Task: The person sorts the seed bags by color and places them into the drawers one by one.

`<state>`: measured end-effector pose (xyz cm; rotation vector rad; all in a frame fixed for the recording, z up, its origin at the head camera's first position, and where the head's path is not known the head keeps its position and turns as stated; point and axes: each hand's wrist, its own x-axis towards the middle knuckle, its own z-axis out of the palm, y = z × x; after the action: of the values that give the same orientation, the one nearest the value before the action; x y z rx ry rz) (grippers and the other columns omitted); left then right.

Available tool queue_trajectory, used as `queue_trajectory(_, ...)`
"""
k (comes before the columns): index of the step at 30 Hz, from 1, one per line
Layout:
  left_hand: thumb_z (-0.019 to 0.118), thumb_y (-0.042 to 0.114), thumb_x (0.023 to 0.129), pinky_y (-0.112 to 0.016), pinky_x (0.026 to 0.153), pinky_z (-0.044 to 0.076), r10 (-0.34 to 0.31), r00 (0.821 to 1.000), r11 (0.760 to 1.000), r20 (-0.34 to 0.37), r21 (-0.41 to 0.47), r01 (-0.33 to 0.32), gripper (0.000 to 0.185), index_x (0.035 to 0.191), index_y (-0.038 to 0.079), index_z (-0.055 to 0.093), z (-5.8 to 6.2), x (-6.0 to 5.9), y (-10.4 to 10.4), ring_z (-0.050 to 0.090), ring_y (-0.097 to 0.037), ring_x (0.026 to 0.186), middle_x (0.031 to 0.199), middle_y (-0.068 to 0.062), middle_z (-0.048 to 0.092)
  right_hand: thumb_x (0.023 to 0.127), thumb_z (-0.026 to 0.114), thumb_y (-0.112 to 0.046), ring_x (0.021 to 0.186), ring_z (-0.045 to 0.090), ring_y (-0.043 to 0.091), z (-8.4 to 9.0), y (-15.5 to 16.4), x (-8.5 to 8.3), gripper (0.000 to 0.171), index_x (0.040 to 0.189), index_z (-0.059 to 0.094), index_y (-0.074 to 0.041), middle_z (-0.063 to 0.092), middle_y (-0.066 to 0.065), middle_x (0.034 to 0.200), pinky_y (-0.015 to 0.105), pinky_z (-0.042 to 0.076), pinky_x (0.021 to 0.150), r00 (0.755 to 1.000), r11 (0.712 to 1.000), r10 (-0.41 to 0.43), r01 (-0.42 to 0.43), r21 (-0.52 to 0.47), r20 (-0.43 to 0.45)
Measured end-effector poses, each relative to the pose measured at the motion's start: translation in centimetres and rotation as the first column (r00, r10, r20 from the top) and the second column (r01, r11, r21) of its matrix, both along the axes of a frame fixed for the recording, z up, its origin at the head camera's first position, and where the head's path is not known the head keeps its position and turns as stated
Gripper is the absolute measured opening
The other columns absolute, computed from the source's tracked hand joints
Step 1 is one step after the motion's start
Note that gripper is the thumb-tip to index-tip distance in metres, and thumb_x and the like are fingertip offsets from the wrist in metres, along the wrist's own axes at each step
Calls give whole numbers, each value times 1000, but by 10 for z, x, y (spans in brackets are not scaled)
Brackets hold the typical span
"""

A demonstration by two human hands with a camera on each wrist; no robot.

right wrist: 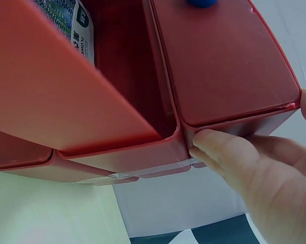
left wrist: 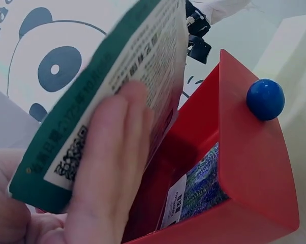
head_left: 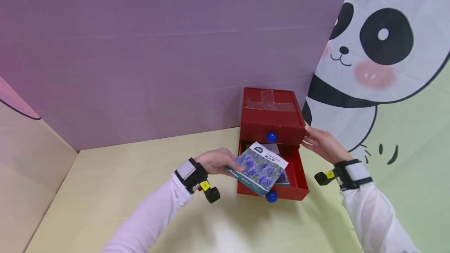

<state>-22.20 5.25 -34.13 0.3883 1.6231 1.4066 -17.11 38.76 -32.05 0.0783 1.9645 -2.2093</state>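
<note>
My left hand [head_left: 218, 161] pinches a lavender seed packet [head_left: 259, 171], tilted over the pulled-out lower drawer [head_left: 299, 173] of a red two-drawer box [head_left: 268, 117]. In the left wrist view, its fingers [left wrist: 110, 157] lie along the packet's printed back, which has a code square and a green edge. More packets with purple flowers [left wrist: 206, 175] lie inside the drawer. At the box's right side rests my right hand [head_left: 325, 144], its fingertips [right wrist: 209, 140] against the upper part's side wall and the thumb near its top edge. The upper drawer [right wrist: 229, 61] is closed.
Blue round knobs mark the upper drawer front [head_left: 272, 137] and the lower one [head_left: 271, 196]. Clear tape [head_left: 267, 102] crosses the box's top. Behind stands a purple backdrop [head_left: 158, 69]; a panda-printed sheet [head_left: 372, 77] hangs close on the right. The tabletop [head_left: 123, 182] is pale.
</note>
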Motion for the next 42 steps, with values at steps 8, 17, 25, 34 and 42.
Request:
queue_trajectory(8, 57, -1, 87, -34, 81, 52, 63, 997, 997, 50, 39, -65, 26, 107, -17, 56, 1, 4, 5, 61, -15, 70, 78, -8, 64, 98, 41, -24, 100, 59, 11, 0, 1, 0, 25, 103, 65, -22, 64, -6, 106, 24, 51, 82, 1000, 1000, 17, -18, -20, -17)
queue_trajectory(17, 47, 1, 93, -35, 86, 49, 104, 983, 988, 148, 96, -119, 30, 118, -14, 50, 1, 8, 14, 60, -18, 81, 96, -14, 60, 97, 42, -26, 100, 58, 11, 2, -1, 4, 23, 103, 64, -22, 64, -7, 106, 24, 51, 82, 1000, 1000, 0, 0, -17, -6)
queue_trajectory(25, 46, 1, 94, -37, 89, 46, 108, 968, 983, 226, 124, -138, 33, 125, -9, 46, 0, 9, 22, 60, -24, 90, 110, -19, 57, 97, 41, -25, 100, 58, 11, 4, -1, 5, 24, 103, 65, -23, 64, -7, 106, 24, 51, 82, 1000, 1000, -9, 9, -15, 0)
queue_trajectory(34, 40, -3, 95, -42, 95, 41, 133, 933, 970, 335, 150, -192, 39, 133, -7, 33, -2, 10, 31, 49, -35, 115, 122, -23, 49, 97, 43, -26, 101, 58, 13, 3, -3, 5, 22, 103, 64, -22, 64, -6, 106, 24, 51, 82, 1000, 1000, 4, -5, -16, -14)
queue_trajectory(42, 38, 16, 98, -45, 102, 34, 44, 947, 980, 318, 170, -103, 46, 137, -4, 27, -1, 12, 31, 38, -37, 124, 135, -26, 38, 97, 42, -26, 101, 58, 11, 4, -2, 6, 23, 105, 63, -22, 63, -7, 107, 24, 51, 83, 1000, 1000, 11, -11, -10, -21)
